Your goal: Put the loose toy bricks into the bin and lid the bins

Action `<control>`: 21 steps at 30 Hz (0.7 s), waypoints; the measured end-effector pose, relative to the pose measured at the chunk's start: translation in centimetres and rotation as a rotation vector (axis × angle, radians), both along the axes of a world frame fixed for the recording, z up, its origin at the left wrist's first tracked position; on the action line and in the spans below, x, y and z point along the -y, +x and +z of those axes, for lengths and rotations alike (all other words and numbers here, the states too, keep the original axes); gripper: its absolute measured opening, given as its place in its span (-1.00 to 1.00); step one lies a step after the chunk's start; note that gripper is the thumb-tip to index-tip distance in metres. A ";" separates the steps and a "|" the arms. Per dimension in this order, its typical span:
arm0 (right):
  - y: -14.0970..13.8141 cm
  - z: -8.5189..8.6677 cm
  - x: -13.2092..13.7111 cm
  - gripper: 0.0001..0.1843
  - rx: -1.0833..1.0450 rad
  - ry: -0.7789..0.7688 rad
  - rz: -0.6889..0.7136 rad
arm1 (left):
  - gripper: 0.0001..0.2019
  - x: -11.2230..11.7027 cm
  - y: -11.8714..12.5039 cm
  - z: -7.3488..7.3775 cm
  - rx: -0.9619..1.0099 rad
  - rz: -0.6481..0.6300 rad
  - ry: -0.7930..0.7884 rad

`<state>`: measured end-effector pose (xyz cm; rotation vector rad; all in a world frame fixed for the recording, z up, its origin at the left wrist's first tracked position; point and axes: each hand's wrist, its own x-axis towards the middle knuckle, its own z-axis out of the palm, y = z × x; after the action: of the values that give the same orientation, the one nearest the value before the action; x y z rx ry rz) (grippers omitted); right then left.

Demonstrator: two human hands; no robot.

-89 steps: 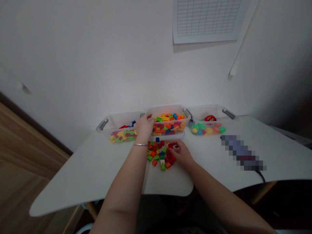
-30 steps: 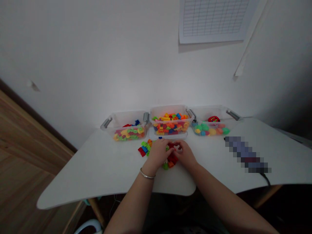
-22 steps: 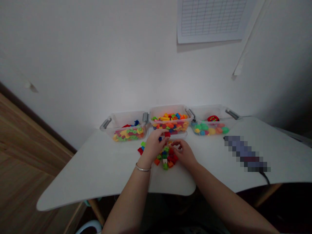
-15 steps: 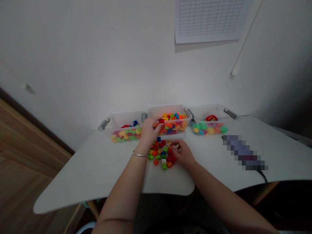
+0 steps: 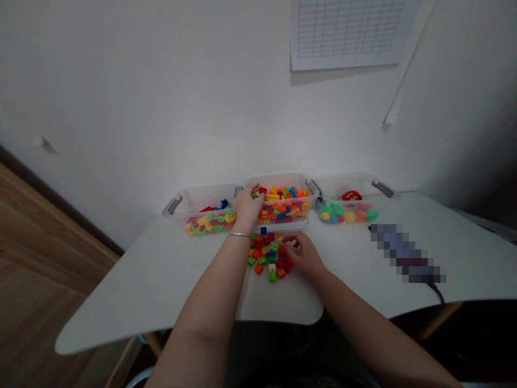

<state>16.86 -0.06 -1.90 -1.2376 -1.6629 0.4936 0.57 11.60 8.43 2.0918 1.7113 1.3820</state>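
My left hand [image 5: 245, 207], a thin bracelet [image 5: 239, 234] on its wrist, reaches over the left rim of the middle clear bin [image 5: 283, 177]. Its fingers are pinched, with a red block [image 5: 263, 190] at their tips above the bin's mixed coloured blocks. My right hand [image 5: 306, 253] rests on the white table [image 5: 161, 280] at the right side of a loose pile of small blocks [image 5: 264, 257]. Its fingers are curled over the red ones, and what they hold, if anything, is hidden.
A left bin [image 5: 197, 193] of yellow, green and red pieces and a right bin [image 5: 343, 180] of round coloured pieces flank the middle one, all against the wall. A blurred-out object [image 5: 406, 254] with a black cable lies at the right. A gridded paper [image 5: 347, 32] hangs above.
My left hand lifted a red block from the pile and carried it up to the middle bin. My right hand stayed at the pile.
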 end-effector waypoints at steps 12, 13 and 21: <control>0.1 0.0 -0.1 -0.81 0.013 -0.012 0.005 | -0.68 1.0 -0.7 0.3 0.044 -0.122 0.012; 0.1 0.0 -0.1 -0.81 0.011 -0.011 0.004 | -0.68 1.4 -0.8 0.4 0.036 -0.120 0.043; -0.2 0.0 0.0 -0.80 -0.004 -0.023 -0.054 | -0.75 7.5 -0.9 -1.7 -0.181 0.018 0.172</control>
<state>16.64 -0.09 -1.90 -1.2934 -1.6201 0.4829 -0.35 4.05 6.75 2.3663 1.7345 1.4314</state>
